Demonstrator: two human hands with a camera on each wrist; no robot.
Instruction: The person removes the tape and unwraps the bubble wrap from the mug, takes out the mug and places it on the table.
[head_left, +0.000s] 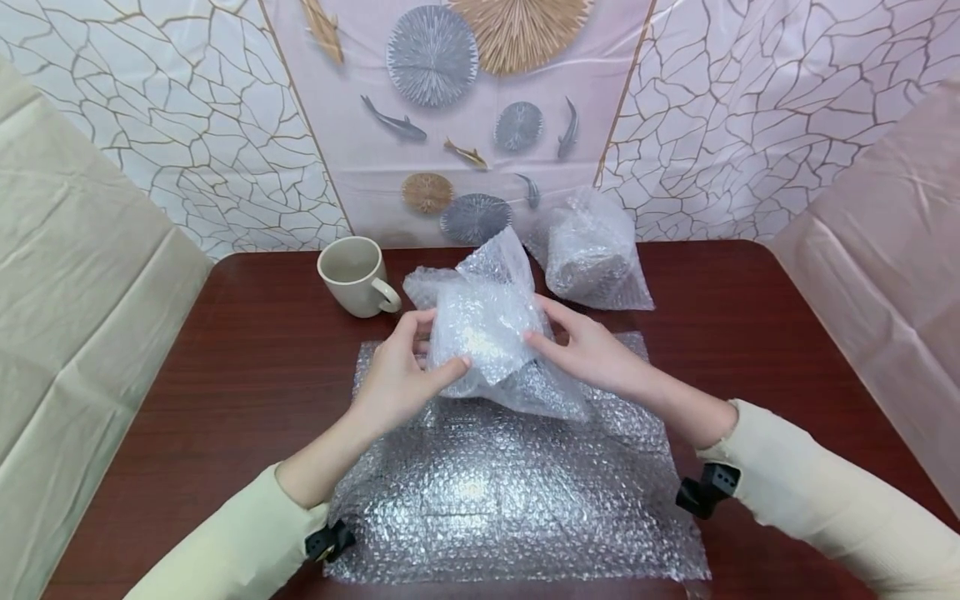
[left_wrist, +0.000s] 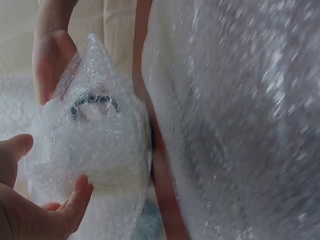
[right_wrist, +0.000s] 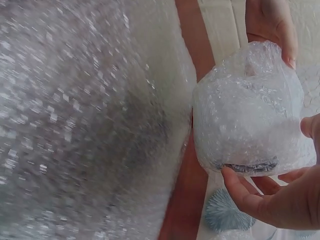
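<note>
Both hands hold a bundle of clear bubble wrap [head_left: 483, 329] over the far part of a flat bubble wrap sheet [head_left: 517, 492]. My left hand [head_left: 393, 371] grips its left side, thumb on the near face and fingers behind. On the opposite side, my right hand [head_left: 592, 346] holds it between thumb and fingers. A pointed wrap flap sticks up at the back, and loose wrap hangs at the lower right. Through the wrapping [left_wrist: 95, 155], the left wrist view shows a dark curved band; the rest of the contents is hidden. A dark strip also shows low on the bundle [right_wrist: 245, 115] in the right wrist view.
A cream mug [head_left: 352, 279] stands upright at the back left, handle toward the bundle. Another bubble-wrapped bundle [head_left: 592, 258] sits at the back right. The dark red table [head_left: 247, 400] ends at a patterned backdrop [head_left: 225, 125], with cloth panels on both sides.
</note>
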